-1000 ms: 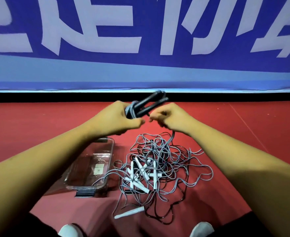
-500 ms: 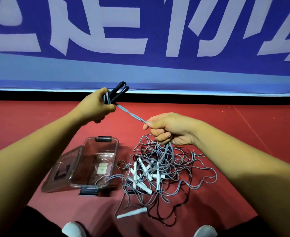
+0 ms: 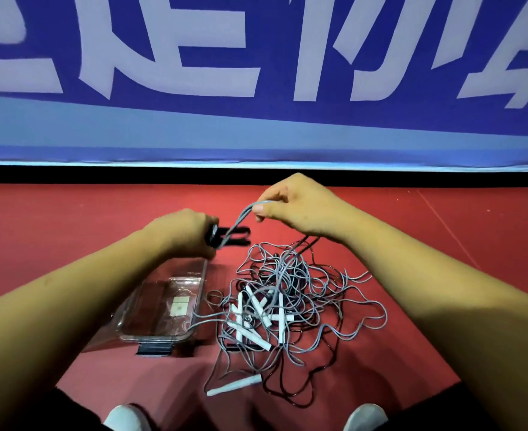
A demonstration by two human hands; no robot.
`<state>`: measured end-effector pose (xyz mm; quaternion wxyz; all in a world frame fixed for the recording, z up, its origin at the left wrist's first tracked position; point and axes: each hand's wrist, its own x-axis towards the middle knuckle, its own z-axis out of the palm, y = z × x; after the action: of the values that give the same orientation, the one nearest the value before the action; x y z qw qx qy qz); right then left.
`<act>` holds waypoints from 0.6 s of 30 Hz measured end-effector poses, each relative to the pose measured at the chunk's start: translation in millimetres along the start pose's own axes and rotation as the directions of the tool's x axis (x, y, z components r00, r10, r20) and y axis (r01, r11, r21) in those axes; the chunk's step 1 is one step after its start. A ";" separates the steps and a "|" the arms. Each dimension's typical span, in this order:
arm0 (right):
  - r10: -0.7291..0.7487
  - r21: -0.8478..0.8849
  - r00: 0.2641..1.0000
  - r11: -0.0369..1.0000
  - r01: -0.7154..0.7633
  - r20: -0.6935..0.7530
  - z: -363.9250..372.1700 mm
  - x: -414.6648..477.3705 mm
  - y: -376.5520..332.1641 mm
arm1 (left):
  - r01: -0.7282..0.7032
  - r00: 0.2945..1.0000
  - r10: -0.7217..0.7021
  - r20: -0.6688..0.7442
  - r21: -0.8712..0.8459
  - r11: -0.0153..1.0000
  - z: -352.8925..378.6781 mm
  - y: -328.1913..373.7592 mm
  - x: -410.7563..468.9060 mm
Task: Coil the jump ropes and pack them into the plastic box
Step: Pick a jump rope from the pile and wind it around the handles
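Half a second ago our left hand (image 3: pixel 188 231) was up and away to the far left and the grey cord (image 3: pixel 241 219) ran taut down to our right hand (image 3: pixel 303 209), which sat low over the heap. Now the two have swapped heights. The left hand has come down and in, and hangs just above the far end of the plastic box (image 3: pixel 155 336). The right hand has risen and carries a bend of cord over toward the left.

The left grip is closed tight round the pair of black handles (image 3: pixel 236 236), whose ends stick out to the right. The right grip is a narrow pinch of thumb and forefinger on the cord. From there one run goes down to the handles and the other falls into the tangle of ropes (image 3: pixel 303 293) on the red floor (image 3: pixel 443 244).

We read this as one more turn being laid round the handles, so the first rope is mid-coil. The left hand covers the wraps, so there may be only a few turns on so far.

Most of the work lies ahead. The white handles (image 3: pixel 256 315) sit knotted in the heap just right of the box, one white handle (image 3: pixel 234 385) lies loose at the near side, and the box holds no rope yet.
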<state>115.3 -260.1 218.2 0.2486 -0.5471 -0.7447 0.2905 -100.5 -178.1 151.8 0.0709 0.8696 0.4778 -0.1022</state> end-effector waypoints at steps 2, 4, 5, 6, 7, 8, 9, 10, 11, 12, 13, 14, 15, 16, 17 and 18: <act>0.006 -0.037 0.997 0.999 -0.009 -0.074 -3.7 2.2 7.9 | -0.102 0.992 0.102 0.074 -0.013 0.995 5.5 19.6 -3.2; 0.015 -0.056 0.991 0.998 -0.023 -0.137 -5.7 5.0 18.1 | -0.164 0.982 0.170 0.081 -0.081 0.983 6.7 34.9 -7.7; 0.014 -0.058 0.986 0.998 -0.024 -0.165 -7.3 6.7 23.9 | -0.199 0.975 0.208 0.072 -0.119 0.973 6.3 40.0 -9.5; 0.013 -0.055 0.982 0.998 -0.023 -0.188 -9.0 8.1 28.6 | -0.239 0.966 0.252 0.065 -0.155 0.958 5.0 43.0 -10.7; 0.012 -0.052 0.979 0.998 -0.024 -0.205 -11.2 9.1 32.4 | -0.284 0.953 0.299 0.056 -0.189 0.940 2.6 44.6 -12.4; 0.016 -0.047 0.976 0.999 -0.027 -0.216 -13.3 9.1 35.5 | -0.319 0.940 0.338 0.046 -0.227 0.920 -0.1 45.1 -14.4; 0.024 -0.033 0.974 0.999 -0.032 -0.224 -14.6 9.1 39.0 | -0.348 0.928 0.371 0.034 -0.273 0.897 -3.5 45.6 -16.9; 0.040 -0.003 0.972 0.999 -0.042 -0.230 -15.3 8.8 42.7 | -0.367 0.919 0.395 0.021 -0.329 0.870 -7.2 46.3 -19.6; 0.061 0.036 0.970 0.998 -0.054 -0.234 -15.8 8.1 46.5 | -0.374 0.912 0.411 0.006 -0.402 0.836 -9.6 46.7 -21.8; 0.080 0.079 0.970 0.995 -0.064 -0.229 -16.0 7.4 50.3 | -0.370 0.908 0.418 -0.011 -0.488 0.790 -11.5 48.2 -24.0; 0.093 0.112 0.972 0.991 -0.070 -0.215 -15.5 7.2 54.2 | -0.357 0.908 0.417 -0.030 -0.575 0.736 -14.0 50.5 -27.2; 0.100 0.133 0.975 0.988 -0.074 -0.198 -14.5 6.7 57.1 | -0.340 0.912 0.406 -0.053 -0.651 0.678 -16.0 52.5 -30.2; 0.109 0.146 0.977 0.986 -0.083 -0.181 -12.5 6.6 60.7 | -0.324 0.920 0.384 -0.083 -0.713 0.622 -18.1 54.2 -32.3; 0.131 0.171 0.978 0.980 -0.103 -0.161 -9.5 7.1 64.3 | -0.313 0.929 0.351 -0.118 -0.757 0.573 -20.6 55.4 -33.6; 0.168 0.209 0.978 0.968 -0.139 -0.127 -5.5 6.8 67.6 | -0.305 0.938 0.311 -0.152 -0.787 0.536 -23.1 55.9 -34.4; 0.202 0.246 0.976 0.953 -0.177 -0.079 0.0 5.6 70.4 | -0.294 0.946 0.273 -0.173 -0.811 0.506 -26.2 56.2 -35.1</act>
<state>160.9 -238.3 168.9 0.3214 -0.5967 -0.6348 0.3711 -68.5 -230.9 187.3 0.4813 0.8004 0.3212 0.1568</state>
